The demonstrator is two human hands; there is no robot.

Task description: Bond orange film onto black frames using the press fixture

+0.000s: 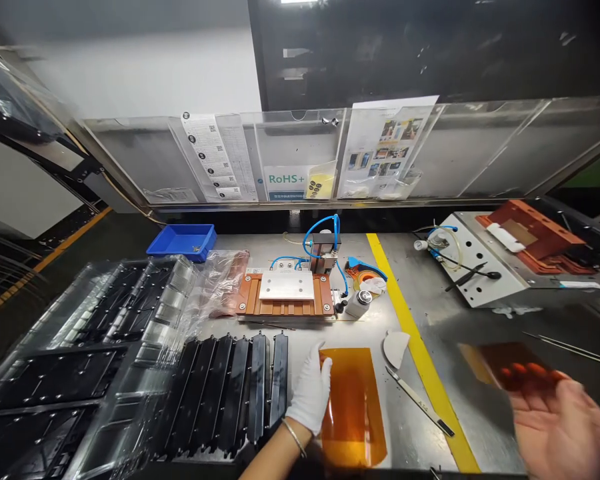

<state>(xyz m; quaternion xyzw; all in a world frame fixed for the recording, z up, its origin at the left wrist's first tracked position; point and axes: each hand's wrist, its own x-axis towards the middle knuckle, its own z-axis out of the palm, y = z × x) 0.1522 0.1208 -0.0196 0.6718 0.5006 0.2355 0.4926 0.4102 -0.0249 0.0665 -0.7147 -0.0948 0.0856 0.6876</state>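
My left hand, in a white glove, lies on the metal bench with its fingers stretched out. Its thumb rests at the upper left edge of an amber film sheet, which lies flat on the bench. At the right, my bare right hand holds a smaller piece of amber film above the bench, the thumb at its edge and the fingers showing through from behind. Left of my gloved hand stands a row of several long black plastic parts. A pair of tweezers lies right of the large sheet.
Behind the sheet stands a copper-coloured fixture with blue air hoses, beside a white bottle. Clear trays with black parts fill the left. A blue bin sits behind them. A grey fixture box stands back right, past yellow tape.
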